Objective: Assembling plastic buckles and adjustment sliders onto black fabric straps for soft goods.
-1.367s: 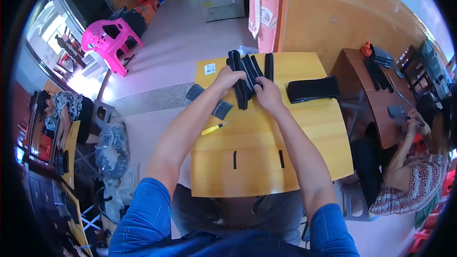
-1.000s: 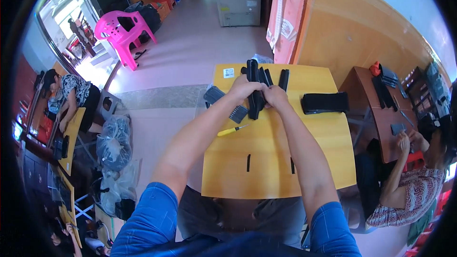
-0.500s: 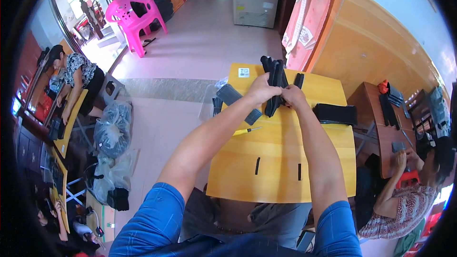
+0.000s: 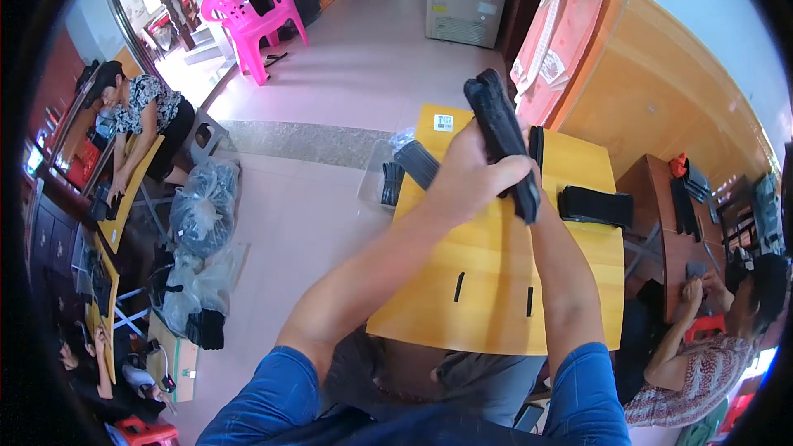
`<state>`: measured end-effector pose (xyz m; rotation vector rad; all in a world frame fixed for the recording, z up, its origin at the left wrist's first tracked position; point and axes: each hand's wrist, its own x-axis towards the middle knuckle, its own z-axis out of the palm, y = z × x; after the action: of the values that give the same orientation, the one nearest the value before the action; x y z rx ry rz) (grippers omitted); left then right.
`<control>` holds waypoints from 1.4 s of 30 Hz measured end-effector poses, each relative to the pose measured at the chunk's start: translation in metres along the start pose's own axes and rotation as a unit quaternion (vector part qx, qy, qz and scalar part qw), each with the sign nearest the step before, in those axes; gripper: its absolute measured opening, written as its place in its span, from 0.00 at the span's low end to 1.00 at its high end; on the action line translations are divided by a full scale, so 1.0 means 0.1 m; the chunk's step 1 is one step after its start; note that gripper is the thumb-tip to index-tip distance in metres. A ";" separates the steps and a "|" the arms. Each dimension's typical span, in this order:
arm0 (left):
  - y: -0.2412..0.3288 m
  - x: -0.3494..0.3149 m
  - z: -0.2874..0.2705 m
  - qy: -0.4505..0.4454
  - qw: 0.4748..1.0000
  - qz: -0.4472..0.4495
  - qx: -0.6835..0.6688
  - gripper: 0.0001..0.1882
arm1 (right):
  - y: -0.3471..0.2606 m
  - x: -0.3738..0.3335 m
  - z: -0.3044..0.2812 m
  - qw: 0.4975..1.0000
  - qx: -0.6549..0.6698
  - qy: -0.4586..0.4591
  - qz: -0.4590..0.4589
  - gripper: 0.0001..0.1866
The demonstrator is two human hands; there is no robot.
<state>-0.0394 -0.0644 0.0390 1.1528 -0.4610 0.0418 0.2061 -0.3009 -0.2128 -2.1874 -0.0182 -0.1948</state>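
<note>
My left hand (image 4: 472,172) is closed around a bundle of long black strips (image 4: 496,116), held tilted above the far part of the yellow table (image 4: 496,326). My right hand (image 4: 536,175) is behind the bundle's lower part; its fingers are hidden. Just beyond it lies a narrow black strip (image 4: 538,142). A dark grey ribbed stack (image 4: 419,164) rests left of my left hand, partly covered by it. To the right sits a thick black stack (image 4: 595,206). Two short black strips, one on the left (image 4: 458,287) and one on the right (image 4: 529,301), lie nearer to me.
A clear plastic box (image 4: 376,172) with black strips stands at the table's left edge. People work at side tables on the left (image 4: 139,186) and right (image 4: 661,235). Filled plastic bags (image 4: 206,206) lie on the floor; a pink chair (image 4: 252,21) stands farther back.
The bundle has been lifted and turned, and my left hand now wraps round its side. My right hand has slipped behind it. A yellow-handled tool is now hidden by my left arm.
</note>
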 end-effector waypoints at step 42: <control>1.41 -3.93 -0.11 0.058 0.873 0.078 0.478 0.24 | -3.12 -5.30 -0.48 0.898 0.223 -0.269 -0.268 0.17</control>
<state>-0.4291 0.0828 0.0116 2.0701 -0.4286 0.5285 -0.3497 -0.1257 -0.0117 -1.6652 -0.8979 0.1106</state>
